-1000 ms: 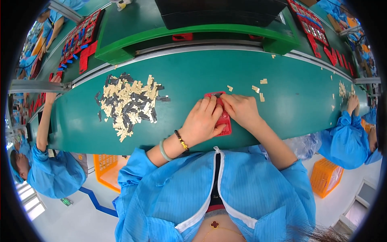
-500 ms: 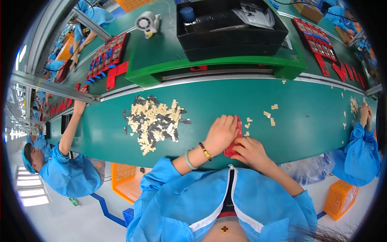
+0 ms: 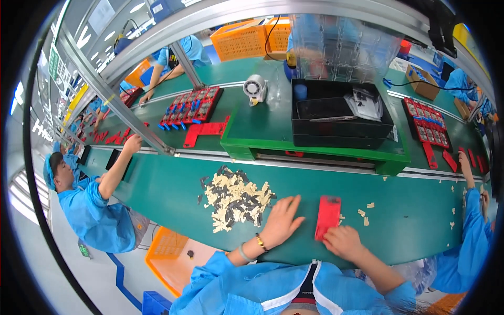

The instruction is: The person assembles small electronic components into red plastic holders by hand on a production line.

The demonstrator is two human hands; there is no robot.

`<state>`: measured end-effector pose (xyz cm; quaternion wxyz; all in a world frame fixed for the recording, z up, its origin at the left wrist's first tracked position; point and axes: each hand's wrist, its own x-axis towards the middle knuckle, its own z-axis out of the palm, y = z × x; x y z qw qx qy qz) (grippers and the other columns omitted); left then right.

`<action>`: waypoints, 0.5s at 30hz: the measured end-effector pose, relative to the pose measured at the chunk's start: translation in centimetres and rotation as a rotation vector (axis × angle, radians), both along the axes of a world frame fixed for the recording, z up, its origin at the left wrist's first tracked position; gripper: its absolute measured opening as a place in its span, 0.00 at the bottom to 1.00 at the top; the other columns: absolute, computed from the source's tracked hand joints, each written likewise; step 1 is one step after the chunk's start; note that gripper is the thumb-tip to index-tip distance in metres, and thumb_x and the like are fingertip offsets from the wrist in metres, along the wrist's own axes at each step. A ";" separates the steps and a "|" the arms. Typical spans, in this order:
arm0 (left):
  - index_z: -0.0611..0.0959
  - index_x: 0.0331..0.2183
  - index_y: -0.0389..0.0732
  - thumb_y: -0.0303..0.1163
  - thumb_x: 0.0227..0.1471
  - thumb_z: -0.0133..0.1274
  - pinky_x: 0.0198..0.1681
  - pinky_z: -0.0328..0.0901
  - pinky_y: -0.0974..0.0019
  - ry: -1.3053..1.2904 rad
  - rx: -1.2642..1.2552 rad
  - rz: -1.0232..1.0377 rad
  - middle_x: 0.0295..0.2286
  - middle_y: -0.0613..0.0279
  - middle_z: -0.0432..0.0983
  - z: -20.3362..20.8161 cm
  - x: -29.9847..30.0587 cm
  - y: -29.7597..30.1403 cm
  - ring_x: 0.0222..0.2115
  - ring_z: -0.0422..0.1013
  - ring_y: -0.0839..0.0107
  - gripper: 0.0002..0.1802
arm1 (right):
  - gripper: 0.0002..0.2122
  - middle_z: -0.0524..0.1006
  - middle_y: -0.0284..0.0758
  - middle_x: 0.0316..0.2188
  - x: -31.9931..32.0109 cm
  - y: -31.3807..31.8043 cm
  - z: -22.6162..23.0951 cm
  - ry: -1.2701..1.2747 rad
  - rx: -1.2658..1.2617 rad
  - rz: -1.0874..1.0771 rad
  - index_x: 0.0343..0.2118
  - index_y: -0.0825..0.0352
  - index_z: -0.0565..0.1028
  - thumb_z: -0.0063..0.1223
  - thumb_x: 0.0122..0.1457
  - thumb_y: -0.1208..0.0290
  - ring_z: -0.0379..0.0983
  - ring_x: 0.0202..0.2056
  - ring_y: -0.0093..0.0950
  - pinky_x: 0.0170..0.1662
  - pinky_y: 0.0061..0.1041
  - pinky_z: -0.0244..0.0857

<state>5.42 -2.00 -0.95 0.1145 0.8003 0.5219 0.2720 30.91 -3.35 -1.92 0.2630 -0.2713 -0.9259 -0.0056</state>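
My right hand [image 3: 344, 243] pinches the lower end of a flat, rectangular red plastic piece [image 3: 328, 214], which looks slightly blurred. Its exact kind is not clear. To its left, my left hand [image 3: 282, 224] is empty, its fingers apart, over the green bench. Beyond that hand lies a loose pile of small cream and dark grey plastic parts [image 3: 231, 197]. A few loose cream parts [image 3: 362, 212] are scattered to the right of the red piece.
A green raised shelf [image 3: 262, 126] spans the bench's far side, bearing a black bin [image 3: 336, 137] and a small white fan [image 3: 255, 89]. Red trays [image 3: 205, 105] stand on the conveyor behind. Co-workers sit at left and right; an orange crate [image 3: 165, 257] is below the bench edge.
My left hand has let go of the red piece and moved left toward the pile. The right hand keeps the piece, now seen flat. The view has tilted up and shifted.
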 end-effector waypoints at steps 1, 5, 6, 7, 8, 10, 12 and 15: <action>0.64 0.56 0.33 0.36 0.53 0.53 0.53 0.58 0.56 -0.025 -0.026 0.014 0.49 0.44 0.62 0.4 -0.5 0.3 0.49 0.61 0.48 0.33 | 0.13 0.74 0.30 0.32 -0.2 2.4 0.3 -0.014 0.077 -0.024 0.32 0.62 0.77 0.63 0.42 0.66 0.72 0.31 0.26 0.29 0.27 0.63; 0.64 0.56 0.32 0.35 0.52 0.53 0.54 0.58 0.54 -0.055 -0.019 -0.074 0.49 0.44 0.63 1.3 0.4 1.1 0.49 0.61 0.48 0.33 | 0.12 0.72 0.37 0.32 -3.5 14.8 0.7 0.103 0.278 -0.409 0.36 0.67 0.73 0.51 0.47 0.73 0.71 0.30 0.34 0.31 0.32 0.65; 0.63 0.57 0.32 0.34 0.52 0.53 0.55 0.57 0.54 -0.063 -0.013 -0.089 0.50 0.43 0.62 1.3 0.8 1.6 0.51 0.60 0.47 0.33 | 0.09 0.71 0.39 0.33 -4.9 16.8 0.1 0.071 0.140 -0.587 0.34 0.67 0.72 0.48 0.48 0.73 0.71 0.32 0.34 0.36 0.35 0.65; 0.63 0.57 0.32 0.33 0.51 0.54 0.57 0.55 0.54 -0.047 -0.038 -0.068 0.52 0.42 0.61 0.8 1.0 1.6 0.53 0.58 0.47 0.34 | 0.09 0.71 0.37 0.32 -6.3 17.5 -0.5 0.008 0.198 -0.650 0.31 0.67 0.71 0.49 0.47 0.70 0.69 0.36 0.35 0.42 0.41 0.63; 0.59 0.59 0.32 0.31 0.53 0.51 0.59 0.53 0.55 -0.038 -0.053 -0.048 0.55 0.42 0.58 -0.4 0.3 1.5 0.56 0.56 0.47 0.34 | 0.17 0.72 0.42 0.41 -8.5 16.8 0.4 -0.007 0.026 -0.609 0.38 0.70 0.73 0.50 0.49 0.62 0.66 0.48 0.39 0.53 0.48 0.56; 0.51 0.62 0.35 0.31 0.57 0.46 0.61 0.51 0.56 -0.170 -0.047 0.051 0.59 0.44 0.53 -3.8 -0.4 1.9 0.59 0.52 0.51 0.36 | 0.28 0.66 0.47 0.55 -10.8 12.7 -1.2 0.147 0.117 -0.607 0.50 0.71 0.70 0.51 0.51 0.54 0.57 0.59 0.43 0.60 0.51 0.47; 0.45 0.64 0.38 0.34 0.61 0.40 0.61 0.49 0.55 -0.624 -0.194 0.055 0.61 0.46 0.48 -3.8 -0.2 2.4 0.61 0.50 0.54 0.36 | 0.34 0.55 0.47 0.63 -10.2 8.1 -3.4 -0.077 -0.181 -0.383 0.59 0.66 0.63 0.49 0.53 0.47 0.46 0.65 0.46 0.63 0.53 0.38; 0.49 0.63 0.36 0.34 0.61 0.39 0.62 0.46 0.54 -0.460 -0.173 0.038 0.61 0.45 0.50 -3.3 -0.4 2.8 0.61 0.49 0.53 0.33 | 0.32 0.61 0.47 0.59 -6.6 7.3 -4.3 0.089 -0.057 -0.441 0.57 0.62 0.66 0.53 0.50 0.50 0.53 0.61 0.46 0.62 0.53 0.42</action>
